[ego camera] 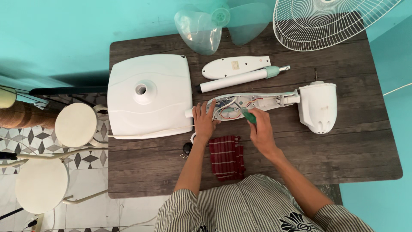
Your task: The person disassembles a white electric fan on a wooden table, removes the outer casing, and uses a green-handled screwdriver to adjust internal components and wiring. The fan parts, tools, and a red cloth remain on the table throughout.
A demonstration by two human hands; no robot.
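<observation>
Here, left hand (204,121): palm down on the left end of the open fan housing (251,103), fingers spread flat and pressing it to the surface (343,150); it pinches nothing
Right hand (260,129): its grip is pressed together around the green-handled screwdriver (248,115), fingers curled on the handle
Screwdriver: tilts up and left from the grip, its tip reaching into the housing just right of the left hand
Open fan housing: long white shell lying left to right across the middle of the surface, red and pale wires showing inside, just far of both hands
Motor head (318,106): white, joined to the right end of the housing, well right of the grip
White tube (240,79): lies just far of the housing, pale green collar at its right end
Cover plate (235,66): white, elongated, far of the tube
Fan base (148,95): large white square with a centre hole, left of the left hand
Red striped cloth (226,157): near edge, between the two forearms
Clear blades (214,23): far edge of the surface
Wire guard (326,21): far right corner
Stools (60,150): two round pale seats left of the surface
</observation>
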